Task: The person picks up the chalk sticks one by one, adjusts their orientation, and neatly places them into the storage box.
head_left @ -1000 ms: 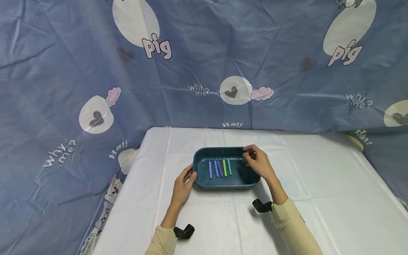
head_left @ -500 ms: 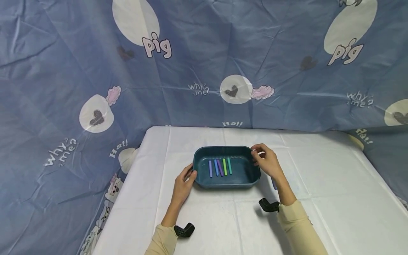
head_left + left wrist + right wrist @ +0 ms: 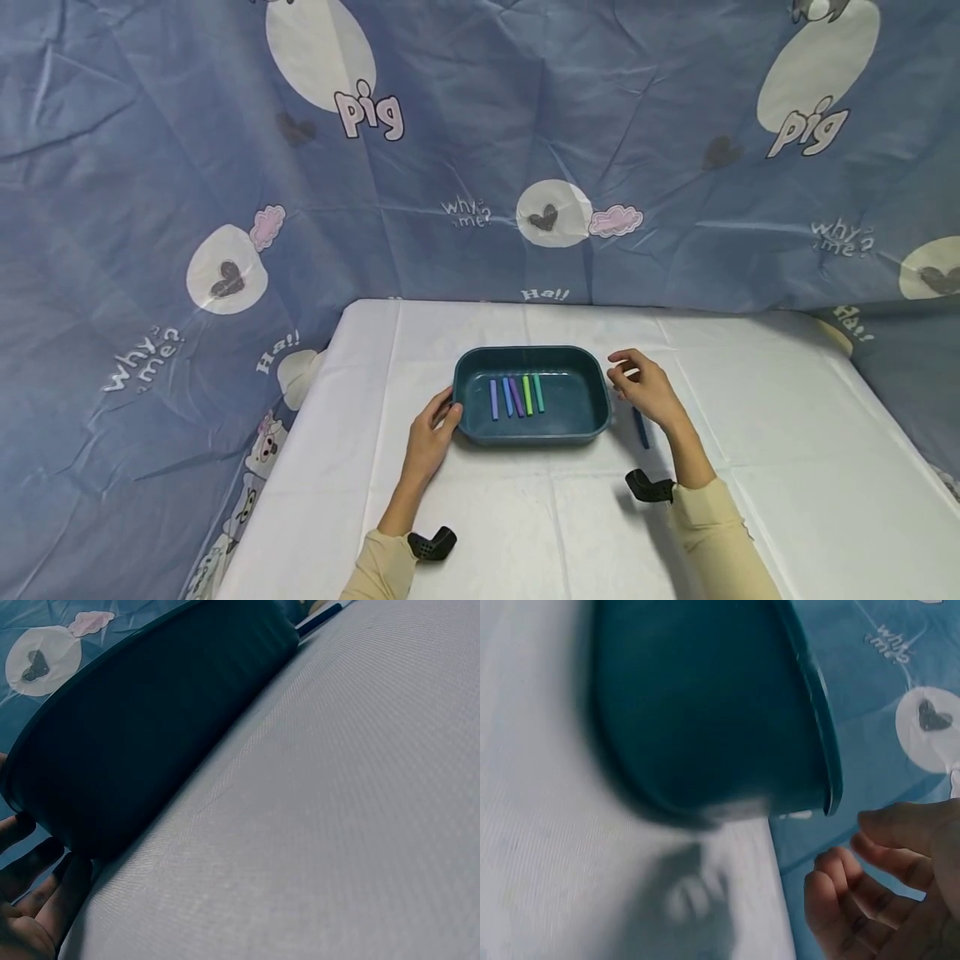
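The fingers point(image 3: 619, 360) of my right hand point(image 3: 647, 395) now hang loosely curled and apart, clamped on nothing; a second ago they were hovering over the right end of the dark teal oval plastic tray point(image 3: 530, 432), and since then the hand has drawn back off the rim to the table beside it. A dark blue chalk stick point(image 3: 641, 427) now shows on the white tablecloth point(image 3: 750, 433) just under that hand, outside the tray's right end; I could not see it a second ago.

My left hand point(image 3: 429, 437) has not moved: its fingers are straight and pressed against the tray's left wall, which the left wrist view confirms. The tray sits near the middle of the table, a little toward the far edge. Inside it five chalk sticks point(image 3: 515, 396) lie side by side, violet-blue through purple to green, unchanged.

I judge the right hand is going for the loose blue stick, so one piece remains outside the tray.
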A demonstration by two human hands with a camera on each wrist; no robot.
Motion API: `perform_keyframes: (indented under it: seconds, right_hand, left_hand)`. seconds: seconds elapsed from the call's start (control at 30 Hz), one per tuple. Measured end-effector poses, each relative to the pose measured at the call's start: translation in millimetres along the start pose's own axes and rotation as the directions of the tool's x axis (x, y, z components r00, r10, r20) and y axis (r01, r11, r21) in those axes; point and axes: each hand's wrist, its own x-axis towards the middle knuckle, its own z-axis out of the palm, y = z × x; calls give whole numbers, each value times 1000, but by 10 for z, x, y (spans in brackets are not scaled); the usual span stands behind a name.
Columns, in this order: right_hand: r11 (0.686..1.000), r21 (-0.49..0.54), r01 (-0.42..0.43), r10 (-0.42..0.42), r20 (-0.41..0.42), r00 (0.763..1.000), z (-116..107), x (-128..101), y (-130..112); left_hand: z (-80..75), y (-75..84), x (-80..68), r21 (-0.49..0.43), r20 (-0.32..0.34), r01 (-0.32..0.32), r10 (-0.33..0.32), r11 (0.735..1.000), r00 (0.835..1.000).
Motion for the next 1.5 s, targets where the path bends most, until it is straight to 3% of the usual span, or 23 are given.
perform_keyframes:
  seconds: [0.1, 0.3, 0.63, 0.87, 1.4, 1.5]
  right_hand:
    - [999, -45, -2, 2, 3, 1000, -28, -39, 55]
    - [993, -118, -5, 6, 5, 1000, -84, -125, 188]
    - [973, -220, -73, 103, 128, 986, -154, -241, 356]
    - [959, -273, -72, 127, 191, 973, -129, -268, 385]
    - [947, -309, -88, 142, 157, 977, -100, -255, 332]
    - [957, -270, -109, 151, 138, 979, -105, -263, 351]
  left_hand:
    - [-21, 117, -47, 16, 6, 3, -4, 1000, 1000]
    - [-30, 145, -63, 9, 7, 9, -9, 1000, 1000]
    - [-28, 125, -63, 31, 7, -15, 15, 999, 1000]
    - [-26, 136, -76, 14, 6, -5, 5, 1000, 1000]
    - [-10, 131, -40, 22, 0, 10, -10, 1000, 1000]
    - [-12, 128, -37, 16, 1, 12, -12, 1000, 1000]
